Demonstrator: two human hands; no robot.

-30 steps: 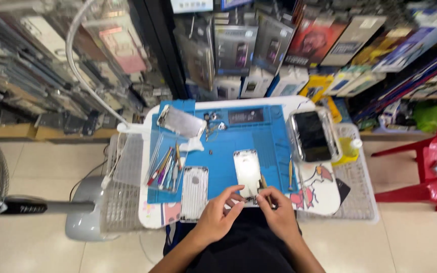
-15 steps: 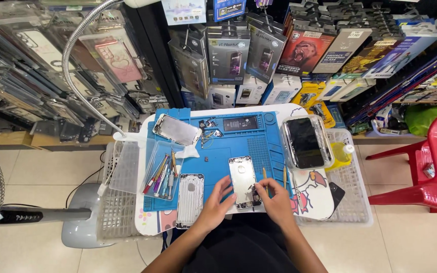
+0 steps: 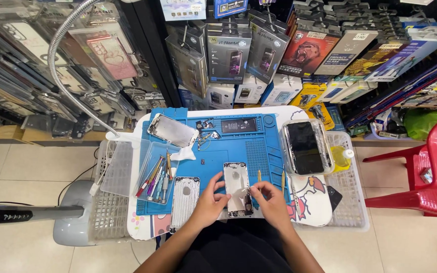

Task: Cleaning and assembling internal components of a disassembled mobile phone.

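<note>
An opened phone housing (image 3: pixel 237 185) lies on a blue work mat (image 3: pixel 223 151) on a small white table (image 3: pixel 307 205). My left hand (image 3: pixel 209 202) holds the housing's left edge. My right hand (image 3: pixel 269 199) touches its lower right part with the fingertips pinched; a small tool in it cannot be made out. A silver phone back cover (image 3: pixel 185 199) lies just left of my left hand. Another phone frame (image 3: pixel 172 130) rests tilted at the mat's far left.
A clear tray of coloured tools (image 3: pixel 155 177) sits at the left. A dark phone screen in a clear box (image 3: pixel 305 146), a yellow bottle (image 3: pixel 340 155), a gooseneck lamp arm (image 3: pixel 64 76), a red plastic chair (image 3: pixel 431 167) and racks of phone accessories (image 3: pixel 238 55) surround the table.
The view has shifted slightly. Both hands stay at the phone housing, with the right hand's fingers moved onto its lower right part.
</note>
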